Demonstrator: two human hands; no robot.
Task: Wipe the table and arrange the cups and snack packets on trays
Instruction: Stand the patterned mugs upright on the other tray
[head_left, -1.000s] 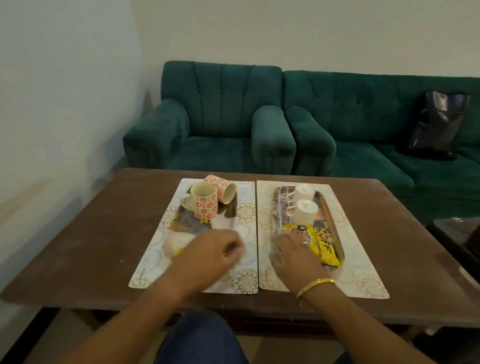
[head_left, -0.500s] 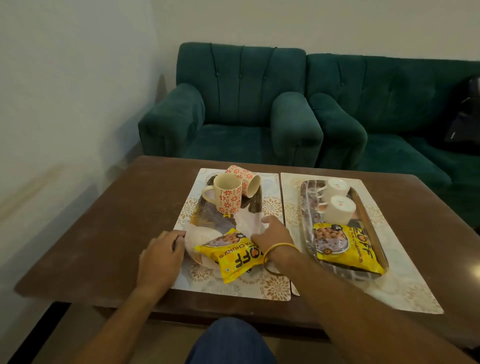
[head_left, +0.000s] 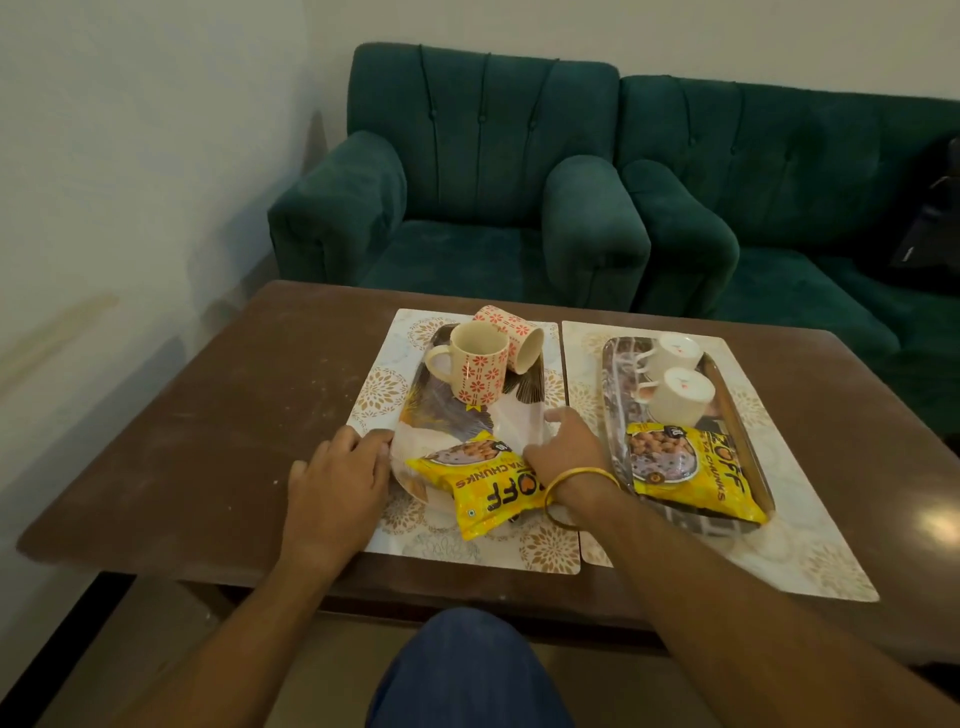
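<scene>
A patterned left tray (head_left: 431, 410) carries an upright floral mug (head_left: 478, 371), a second floral mug (head_left: 519, 332) lying on its side behind it, and a yellow snack packet (head_left: 483, 483) hanging over its near end. My left hand (head_left: 337, 478) lies on the table with thumb and fingertips on this tray's left rim. My right hand (head_left: 566, 447), with a gold bangle, grips the tray's right rim. The right tray (head_left: 613, 374) holds two white cups (head_left: 680, 395) and another yellow packet (head_left: 685, 467).
Each tray sits on a floral placemat (head_left: 384, 384) on the brown table (head_left: 208, 441), which shows dusty marks on its left part. A green armchair (head_left: 467, 182) and green sofa (head_left: 779, 208) stand behind the table. A wall runs along the left.
My right hand left the right tray's packet and moved to the left tray's right rim. My left hand shifted to its left rim, uncovering a yellow packet on the left tray.
</scene>
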